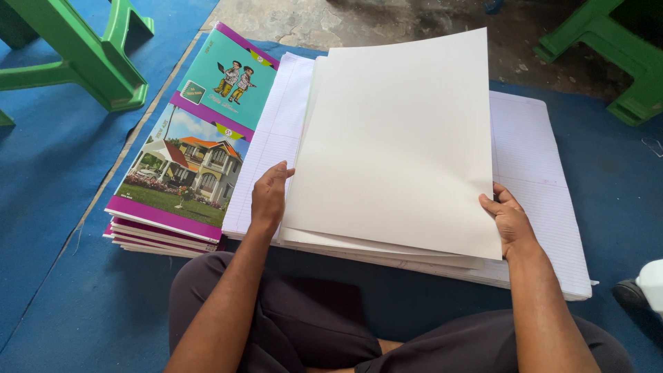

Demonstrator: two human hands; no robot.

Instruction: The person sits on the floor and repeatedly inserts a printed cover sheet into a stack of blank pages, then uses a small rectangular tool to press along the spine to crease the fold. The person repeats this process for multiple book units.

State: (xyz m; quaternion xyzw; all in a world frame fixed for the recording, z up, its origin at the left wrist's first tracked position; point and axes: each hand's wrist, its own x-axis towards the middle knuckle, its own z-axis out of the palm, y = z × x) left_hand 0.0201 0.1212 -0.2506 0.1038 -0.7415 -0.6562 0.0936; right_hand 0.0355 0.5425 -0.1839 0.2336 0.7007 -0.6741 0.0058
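Observation:
A large blank white sheet [397, 138] lies tilted on top of a few more white sheets, which rest on a wide stack of ruled paper [535, 173]. My left hand [268, 197] grips the left edge of the white sheets, thumb on top. My right hand [510, 220] holds the top sheet's right edge near its lower corner. Both forearms reach out over my dark-trousered legs.
A pile of notebook covers [181, 173] with purple borders, a house picture and a cartoon picture sits left of the ruled stack on a blue mat [55, 207]. Green plastic furniture legs [90, 55] stand at far left and at far right [615, 55]. Bare concrete floor [414, 21] lies beyond.

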